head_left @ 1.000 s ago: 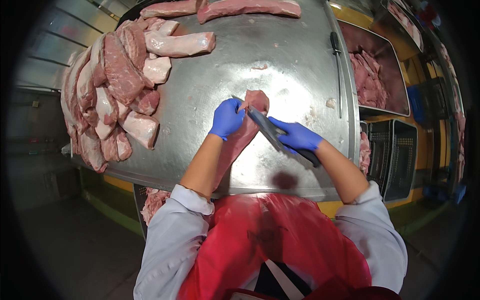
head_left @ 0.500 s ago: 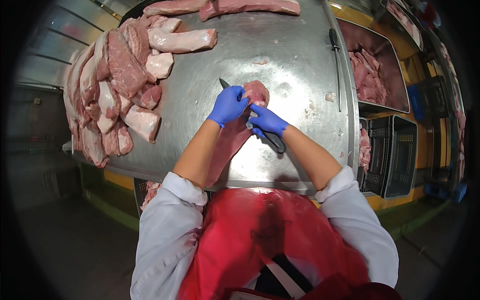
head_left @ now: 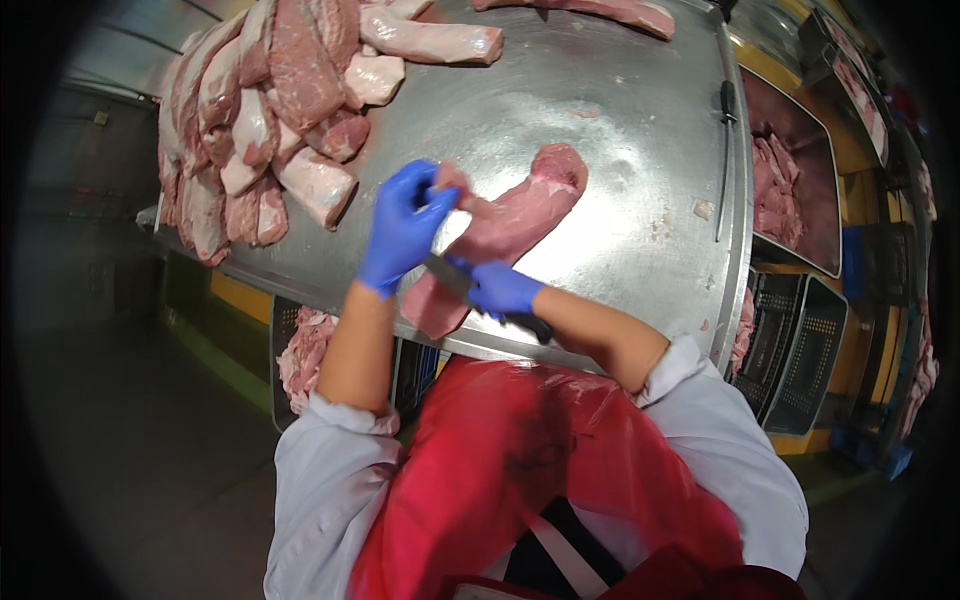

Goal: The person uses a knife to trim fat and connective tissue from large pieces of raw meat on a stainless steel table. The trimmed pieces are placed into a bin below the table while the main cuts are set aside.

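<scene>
A long pink piece of meat, likely a pork loin (head_left: 515, 222), lies slantwise on the metal table in front of me. My left hand (head_left: 402, 225), in a blue glove, is raised over its left side and pinches a small meat trimming (head_left: 455, 187) between thumb and fingers. My right hand (head_left: 503, 288), also gloved in blue, is closed round a knife (head_left: 447, 274). The blade points up and left across the near part of the loin, by my left wrist. Its dark handle end (head_left: 538, 328) sticks out below my right hand.
A heap of meat pieces (head_left: 300, 75) covers the table's far left. A sharpening steel (head_left: 726, 150) lies along the right edge. Beyond it stand a metal bin of meat (head_left: 822, 200) and dark crates (head_left: 812, 350). A crate of trimmings (head_left: 305, 345) sits below the near left edge.
My left hand has moved left, off the loin's far end, with the trimming in it. My right hand and the knife have come nearer. The whole view has shifted and turned.
</scene>
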{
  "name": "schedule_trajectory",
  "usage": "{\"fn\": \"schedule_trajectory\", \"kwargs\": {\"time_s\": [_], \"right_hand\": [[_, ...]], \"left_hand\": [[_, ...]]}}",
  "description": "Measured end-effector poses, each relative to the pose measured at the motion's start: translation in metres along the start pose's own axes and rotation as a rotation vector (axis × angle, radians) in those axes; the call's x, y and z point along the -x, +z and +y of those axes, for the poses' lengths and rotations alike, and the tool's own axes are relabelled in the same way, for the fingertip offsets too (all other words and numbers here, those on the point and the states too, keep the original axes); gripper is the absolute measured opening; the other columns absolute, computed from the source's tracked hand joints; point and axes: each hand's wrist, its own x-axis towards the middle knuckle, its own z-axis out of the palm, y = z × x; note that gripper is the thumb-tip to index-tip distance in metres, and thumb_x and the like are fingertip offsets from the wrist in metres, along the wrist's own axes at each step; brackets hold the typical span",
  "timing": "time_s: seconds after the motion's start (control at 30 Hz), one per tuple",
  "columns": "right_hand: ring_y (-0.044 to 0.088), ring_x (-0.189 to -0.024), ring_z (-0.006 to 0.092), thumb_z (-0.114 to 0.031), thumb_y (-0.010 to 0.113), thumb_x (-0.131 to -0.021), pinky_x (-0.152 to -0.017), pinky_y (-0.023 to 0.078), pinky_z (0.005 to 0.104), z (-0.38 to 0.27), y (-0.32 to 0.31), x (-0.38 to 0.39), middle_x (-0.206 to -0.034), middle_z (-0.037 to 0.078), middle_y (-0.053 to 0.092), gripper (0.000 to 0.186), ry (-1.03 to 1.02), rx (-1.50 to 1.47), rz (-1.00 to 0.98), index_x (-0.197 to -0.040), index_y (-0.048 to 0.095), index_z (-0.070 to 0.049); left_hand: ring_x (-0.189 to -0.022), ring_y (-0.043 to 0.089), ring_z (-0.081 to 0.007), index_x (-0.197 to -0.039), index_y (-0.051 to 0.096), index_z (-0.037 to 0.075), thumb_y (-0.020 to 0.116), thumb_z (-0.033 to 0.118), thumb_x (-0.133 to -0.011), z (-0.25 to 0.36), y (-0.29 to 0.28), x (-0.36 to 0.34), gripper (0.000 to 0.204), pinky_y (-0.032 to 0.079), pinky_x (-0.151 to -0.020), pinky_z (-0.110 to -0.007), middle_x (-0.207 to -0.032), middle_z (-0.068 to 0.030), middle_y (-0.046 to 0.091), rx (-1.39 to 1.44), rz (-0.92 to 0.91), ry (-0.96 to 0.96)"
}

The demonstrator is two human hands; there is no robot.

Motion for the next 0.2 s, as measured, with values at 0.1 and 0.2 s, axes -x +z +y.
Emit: {"fn": "schedule_trajectory", "kwargs": {"time_s": [0.1, 0.2], "right_hand": [[0.067, -0.061, 0.022, -0.01, 0.048, -0.093, -0.058, 0.056, 0.0377, 0.0, 0.023, 0.048, -0.086, 0.016, 0.07, 0.07, -0.131, 0.057, 0.009, -0.159, 0.027, -0.016], [0.07, -0.068, 0.0235, -0.015, 0.05, -0.096, -0.065, 0.058, 0.0356, 0.023, 0.016, 0.053, -0.098, 0.018, 0.073, 0.069, -0.047, -0.13, -0.036, -0.16, 0.025, -0.019]], "left_hand": [[-0.085, 0.059, -0.0128, -0.087, 0.059, 0.003, 0.07, 0.003, -0.087, 0.017, -0.08, 0.066, 0.011, 0.046, -0.079, -0.027, -0.089, -0.0036, 0.061, 0.038, 0.13, -0.039], [-0.093, 0.063, -0.0174, -0.089, 0.058, 0.003, 0.068, 0.003, -0.088, -0.029, -0.154, 0.151, 0.01, 0.047, -0.09, -0.031, -0.096, -0.01, 0.065, -0.062, 0.263, -0.107]]}}
